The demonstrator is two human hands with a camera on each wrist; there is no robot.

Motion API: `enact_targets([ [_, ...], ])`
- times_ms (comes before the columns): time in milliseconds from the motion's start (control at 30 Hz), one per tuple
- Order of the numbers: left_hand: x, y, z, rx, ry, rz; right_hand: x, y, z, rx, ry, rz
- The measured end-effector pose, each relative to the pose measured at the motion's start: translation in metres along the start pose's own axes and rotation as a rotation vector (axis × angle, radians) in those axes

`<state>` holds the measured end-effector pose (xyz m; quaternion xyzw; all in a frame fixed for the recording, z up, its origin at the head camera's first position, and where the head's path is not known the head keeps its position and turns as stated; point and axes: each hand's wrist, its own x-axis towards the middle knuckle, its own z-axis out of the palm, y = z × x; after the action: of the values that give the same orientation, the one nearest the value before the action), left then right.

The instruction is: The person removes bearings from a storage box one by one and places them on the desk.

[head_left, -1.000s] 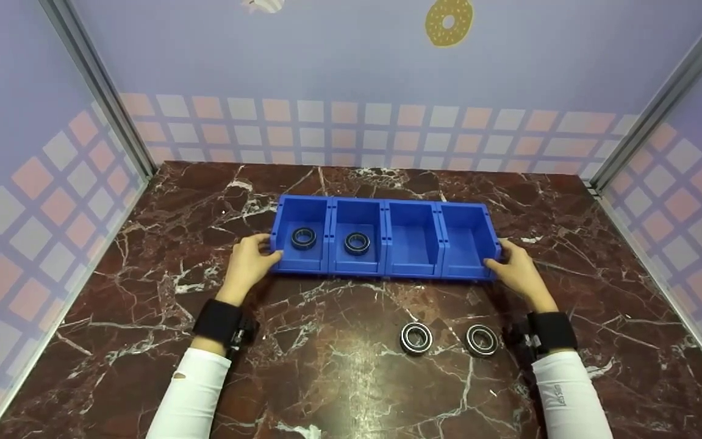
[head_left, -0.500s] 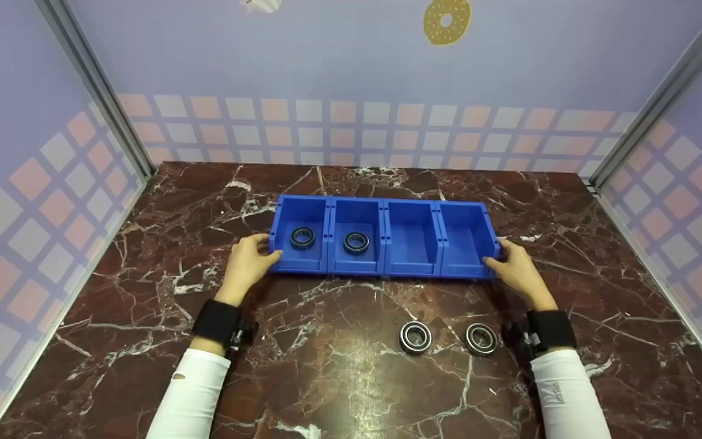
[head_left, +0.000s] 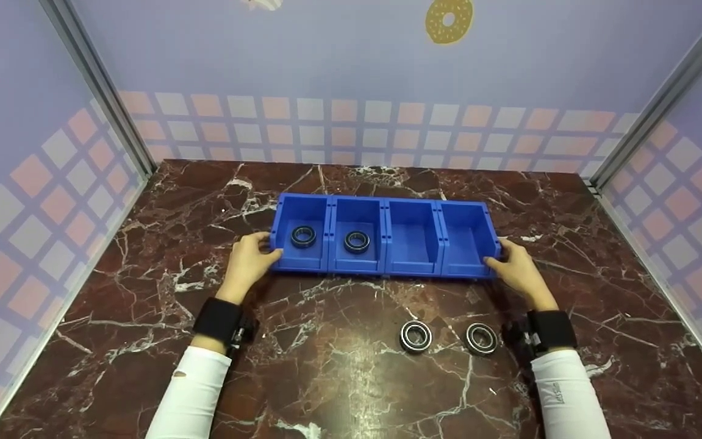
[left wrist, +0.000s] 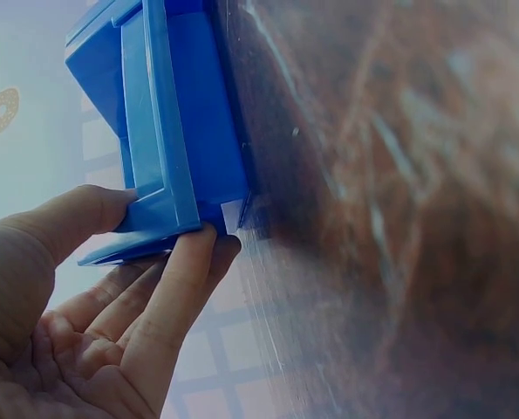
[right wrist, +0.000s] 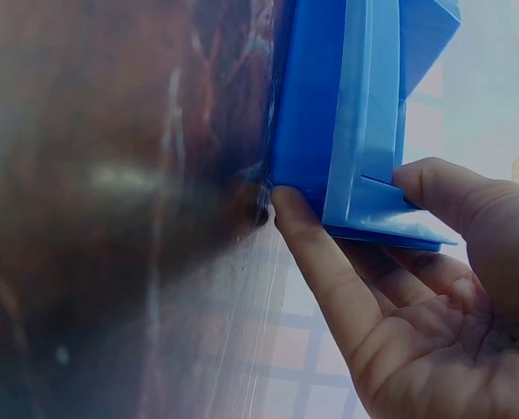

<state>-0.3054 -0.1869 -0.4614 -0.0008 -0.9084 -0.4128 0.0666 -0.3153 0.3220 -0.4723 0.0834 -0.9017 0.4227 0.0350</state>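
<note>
A joined row of several blue storage bins [head_left: 413, 247] sits on the table, and my two hands hold it by its ends. My left hand [head_left: 248, 261] grips the left end wall; in the left wrist view the thumb [left wrist: 89, 214] lies inside the wall and the fingers outside and under it. My right hand [head_left: 518, 271] pinches the right end the same way, its index fingertip [right wrist: 290, 205] low by the table. One ball bearing [head_left: 304, 244] lies in the leftmost compartment, and a second bearing [head_left: 357, 250] in the compartment beside it. The two right compartments hold nothing.
Two more ball bearings, one [head_left: 415, 350] left of the other [head_left: 480, 352], lie flat on the marbled table [head_left: 326, 378] in front of the bins, near the right wrist. Patterned panels [head_left: 351, 73] enclose the table's back and sides.
</note>
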Motion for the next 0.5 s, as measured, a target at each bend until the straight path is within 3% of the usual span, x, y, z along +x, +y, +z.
enact_targets([
  [500,0.0003,0.0009,-0.0019,0.054,-0.041,-0.001,-0.0012,0.0008,0.0005,0.058,-0.009,0.033],
])
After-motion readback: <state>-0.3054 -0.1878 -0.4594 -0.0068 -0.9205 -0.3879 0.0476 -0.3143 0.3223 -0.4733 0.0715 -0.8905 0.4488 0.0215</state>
